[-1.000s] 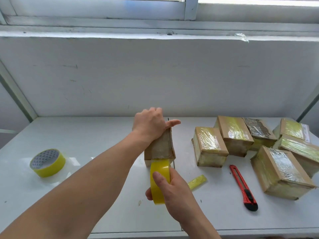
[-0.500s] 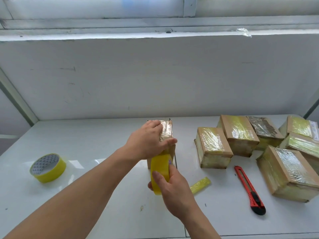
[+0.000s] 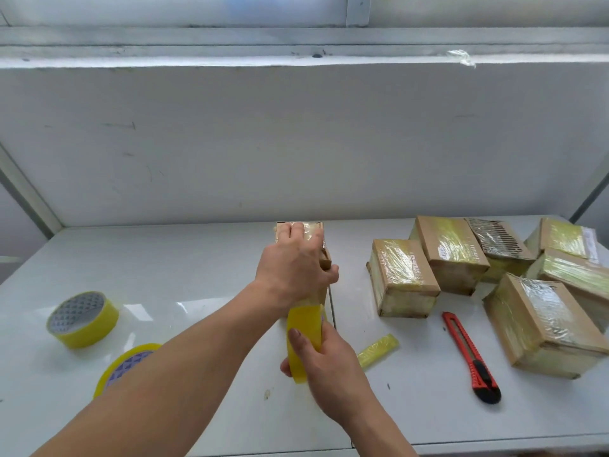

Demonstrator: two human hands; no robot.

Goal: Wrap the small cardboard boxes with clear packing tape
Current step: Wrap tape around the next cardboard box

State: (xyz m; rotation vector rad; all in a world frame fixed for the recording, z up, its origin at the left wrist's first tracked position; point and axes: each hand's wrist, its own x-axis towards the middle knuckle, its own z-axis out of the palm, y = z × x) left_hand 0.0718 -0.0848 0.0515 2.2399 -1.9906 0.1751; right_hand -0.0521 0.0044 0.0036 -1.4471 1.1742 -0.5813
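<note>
Left hand (image 3: pixel 293 268) atop box (image 3: pixel 314 232)

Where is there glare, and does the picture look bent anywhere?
Head view: glare sits on the white table by the tape roll and on the shiny tape of the wrapped boxes; the wide lens bows the window ledge; both hands look sharp.

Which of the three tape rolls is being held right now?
The roll in the right hand, pressed against the box under the left hand. The other two lie on the table at the left.
</note>
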